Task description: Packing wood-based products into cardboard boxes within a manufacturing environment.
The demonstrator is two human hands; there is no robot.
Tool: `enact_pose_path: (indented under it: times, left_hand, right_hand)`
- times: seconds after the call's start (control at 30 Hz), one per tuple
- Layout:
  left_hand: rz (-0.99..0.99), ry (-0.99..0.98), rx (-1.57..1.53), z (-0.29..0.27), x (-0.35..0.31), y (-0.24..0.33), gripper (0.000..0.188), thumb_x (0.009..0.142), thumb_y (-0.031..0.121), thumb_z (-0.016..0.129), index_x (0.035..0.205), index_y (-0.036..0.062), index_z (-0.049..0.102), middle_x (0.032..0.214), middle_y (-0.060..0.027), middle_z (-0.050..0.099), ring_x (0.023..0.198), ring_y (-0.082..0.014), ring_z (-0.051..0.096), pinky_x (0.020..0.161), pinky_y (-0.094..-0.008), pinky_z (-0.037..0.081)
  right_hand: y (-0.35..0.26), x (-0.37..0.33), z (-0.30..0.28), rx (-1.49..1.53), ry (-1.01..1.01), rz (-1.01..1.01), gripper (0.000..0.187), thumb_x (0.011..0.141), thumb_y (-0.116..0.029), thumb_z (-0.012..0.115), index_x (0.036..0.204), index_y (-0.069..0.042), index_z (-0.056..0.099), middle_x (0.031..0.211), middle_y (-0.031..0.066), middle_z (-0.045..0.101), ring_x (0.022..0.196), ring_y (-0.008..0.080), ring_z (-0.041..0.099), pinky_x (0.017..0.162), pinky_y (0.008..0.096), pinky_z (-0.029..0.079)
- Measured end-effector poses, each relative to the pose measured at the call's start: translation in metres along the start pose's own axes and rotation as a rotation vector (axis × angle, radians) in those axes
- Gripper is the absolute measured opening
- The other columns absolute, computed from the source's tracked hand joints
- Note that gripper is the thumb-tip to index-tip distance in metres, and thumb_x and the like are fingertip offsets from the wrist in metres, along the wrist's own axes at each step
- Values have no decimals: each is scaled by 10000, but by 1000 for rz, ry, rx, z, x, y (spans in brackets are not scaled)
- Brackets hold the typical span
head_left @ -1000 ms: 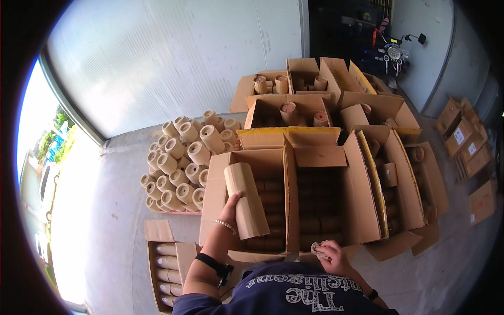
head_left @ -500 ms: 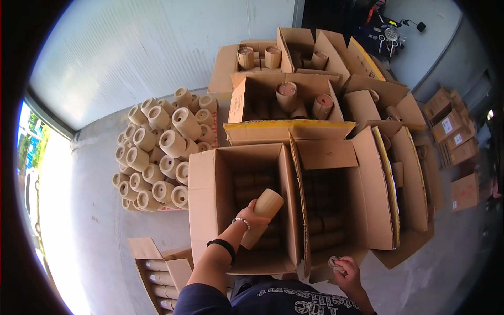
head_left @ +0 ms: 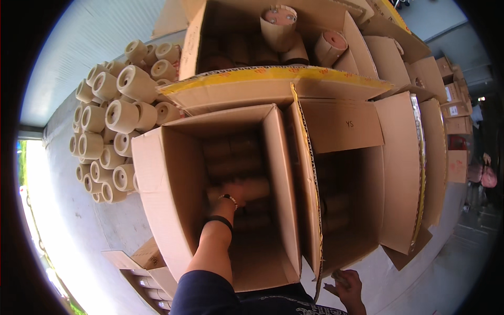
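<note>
My left hand (head_left: 237, 194) reaches deep into an open cardboard box (head_left: 178, 152) in front of me. Its fingers are around a tan cylinder (head_left: 258, 188), which lies sideways on other cylinders in the shaded box. Further rows of brown cylinders (head_left: 231, 167) lie beside it toward the far wall. At the lower right, outside the boxes, my right hand (head_left: 353, 290) is closed on a small crumpled greyish piece (head_left: 341, 277); whether it is paper or cloth I cannot tell.
To the right stands another open box (head_left: 357, 210) with cylinders low inside. Beyond is a wide box (head_left: 241, 86) with upright wrapped cylinders (head_left: 279, 26). Several beige hollow pots (head_left: 122, 115) are piled at the left. A smaller box (head_left: 157, 273) of cylinders sits lower left.
My left hand has carried the tan cylinder from above the box down inside and laid it sideways. My view has moved closer over the boxes. My right hand still holds the crumpled piece.
</note>
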State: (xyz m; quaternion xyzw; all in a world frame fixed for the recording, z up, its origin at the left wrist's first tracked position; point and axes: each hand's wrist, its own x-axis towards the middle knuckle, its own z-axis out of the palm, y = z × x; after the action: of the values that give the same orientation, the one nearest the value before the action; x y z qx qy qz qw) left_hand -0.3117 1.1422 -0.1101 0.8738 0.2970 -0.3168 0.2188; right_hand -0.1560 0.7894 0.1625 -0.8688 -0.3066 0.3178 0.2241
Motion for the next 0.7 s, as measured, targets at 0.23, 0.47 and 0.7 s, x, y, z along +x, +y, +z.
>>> enact_pose_path:
  times: [0.23, 0.47, 0.7]
  left_hand:
    - [-31, 150, 8, 45, 38, -24, 790, 565, 320, 699, 1247, 189, 321, 1106, -150, 441, 984, -317, 480, 799, -429, 423]
    - [-165, 191, 15, 108, 63, -31, 795, 586, 387, 684, 1271, 240, 307, 1255, -98, 371, 1131, -276, 372, 896, -543, 292]
    - [-224, 189, -16, 69, 51, -6, 912, 568, 389, 719, 1311, 268, 204, 1320, -110, 247, 1203, -303, 240, 956, -584, 162]
  right_hand:
    - [-6, 20, 11, -77, -84, 59, 312, 613, -53, 672, 909, -35, 574, 896, 122, 536, 829, 260, 546, 712, 324, 461]
    - [-1, 32, 11, -86, -140, 139, 321, 609, -61, 677, 913, -40, 576, 926, 123, 547, 844, 267, 545, 721, 326, 455]
    - [11, 35, 3, 0, -157, 147, 324, 632, -80, 670, 939, -63, 566, 913, 123, 539, 850, 281, 551, 717, 318, 460]
